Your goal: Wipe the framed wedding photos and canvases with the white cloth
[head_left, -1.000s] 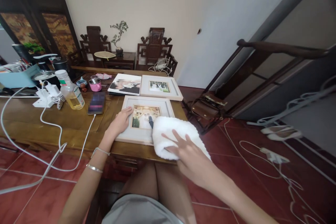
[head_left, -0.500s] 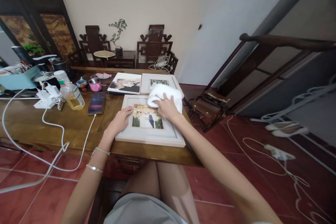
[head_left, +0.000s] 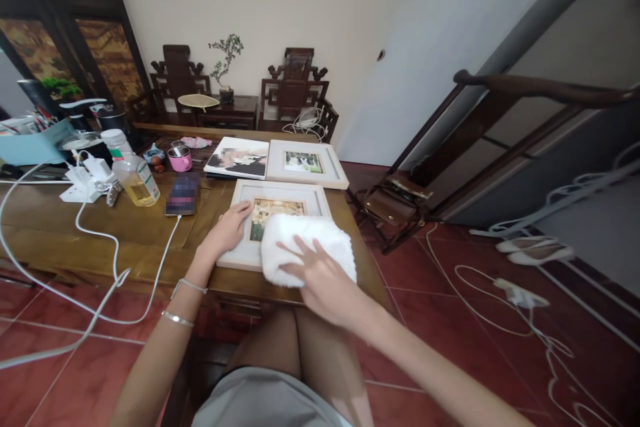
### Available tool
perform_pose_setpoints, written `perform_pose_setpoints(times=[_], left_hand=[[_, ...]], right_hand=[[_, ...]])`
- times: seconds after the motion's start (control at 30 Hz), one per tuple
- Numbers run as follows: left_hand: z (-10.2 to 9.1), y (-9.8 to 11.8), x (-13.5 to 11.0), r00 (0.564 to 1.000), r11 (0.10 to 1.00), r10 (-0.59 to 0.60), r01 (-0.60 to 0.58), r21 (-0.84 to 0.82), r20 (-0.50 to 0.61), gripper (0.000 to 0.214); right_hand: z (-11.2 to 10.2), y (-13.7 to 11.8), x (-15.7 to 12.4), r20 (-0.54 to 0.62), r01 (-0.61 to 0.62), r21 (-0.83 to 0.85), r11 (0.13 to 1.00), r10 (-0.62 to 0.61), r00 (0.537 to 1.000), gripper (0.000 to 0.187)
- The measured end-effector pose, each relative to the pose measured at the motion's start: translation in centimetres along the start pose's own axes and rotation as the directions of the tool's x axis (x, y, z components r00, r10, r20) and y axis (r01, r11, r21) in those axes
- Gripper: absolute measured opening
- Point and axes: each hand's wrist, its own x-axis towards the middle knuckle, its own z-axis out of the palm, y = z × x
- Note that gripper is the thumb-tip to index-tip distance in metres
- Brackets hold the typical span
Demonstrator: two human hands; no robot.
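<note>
A pale picture frame (head_left: 327, 195) with a photo inside lies flat near the table's front edge. My left hand (head_left: 231, 227) grips its left side, fingers over the border and thumb side at the outer edge. A folded white towel (head_left: 330, 237) covers the frame's front right part and hides the lower right of the photo. My right hand (head_left: 320, 277) is on the towel, fingers spread and pressing into it as it holds the cloth. Right behind lies a second picture frame (head_left: 333, 172), beside a photo album (head_left: 245, 157) with a picture on its cover.
On the wooden table (head_left: 200, 247) stand a bottle of yellow liquid (head_left: 137, 180), a pink cup (head_left: 180, 159), a phone (head_left: 183, 195) on a white cable, and a plugged power strip (head_left: 83, 180). A wooden chair (head_left: 500, 127) with a brown bag (head_left: 390, 205) is at the right.
My right hand has drawn the towel from the frame's far right corner towards me, to its front right. The rear frame is uncovered now. My left hand stays put.
</note>
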Motion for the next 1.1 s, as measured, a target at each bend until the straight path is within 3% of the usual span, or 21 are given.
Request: perform_pose_setpoints(times=[0.2,0.33,0.47,0.57,0.67,0.77,0.83,0.93,1.1], left_hand=[[-0.4,0.2,0.1,0.999,1.000,0.011,-0.011,0.012,0.044,0.055],[-0.5,0.3,0.1,0.999,1.000,0.010,-0.010,0.000,0.033,0.053],[-0.2,0.1,0.1,1.000,1.000,0.007,-0.007,-0.002,0.005,0.053],[0.1,-0.1,0.1,1.000,1.000,-0.003,0.003,-0.004,-0.006,0.053],[0.2,-0.1,0.0,1.000,1.000,-0.012,0.012,-0.003,-0.003,0.051],[0.1,0.2,-0.1,1.000,1.000,-0.009,0.009,-0.002,0.001,0.047],[0.0,0.3,-0.1,1.000,1.000,-0.008,0.008,-0.001,0.005,0.045],[-0.1,0.5,-0.1,1.000,1.000,-0.007,0.007,-0.011,0.003,0.043],[-0.2,0.4,-0.1,1.000,1.000,-0.001,0.001,-0.019,0.016,0.043]], right_hand=[[-0.1,7.6,8.7,-0.152,-0.173,-0.139,0.975,0.151,0.977,0.055],[-0.4,9.6,12.3,-0.205,-0.283,-0.185,0.941,0.245,0.948,0.055],[-0.2,7.1,10.8,-0.098,-0.233,-0.191,0.953,0.218,0.971,0.057],[-0.9,3.9,6.6,0.060,-0.124,-0.141,0.982,0.133,0.989,0.061],[-2.5,0.6,2.1,0.195,-0.060,-0.057,0.997,0.070,0.978,0.065],[-3.9,-1.8,-0.6,0.240,-0.028,0.033,0.999,0.019,0.971,0.067],[-3.9,-2.6,-0.9,0.234,-0.007,0.082,0.997,-0.013,0.972,0.065],[-2.5,-1.5,0.7,0.163,-0.013,0.087,0.996,-0.002,0.987,0.066],[-0.4,5.5,6.9,-0.068,-0.161,-0.121,0.980,0.153,0.986,0.059]])
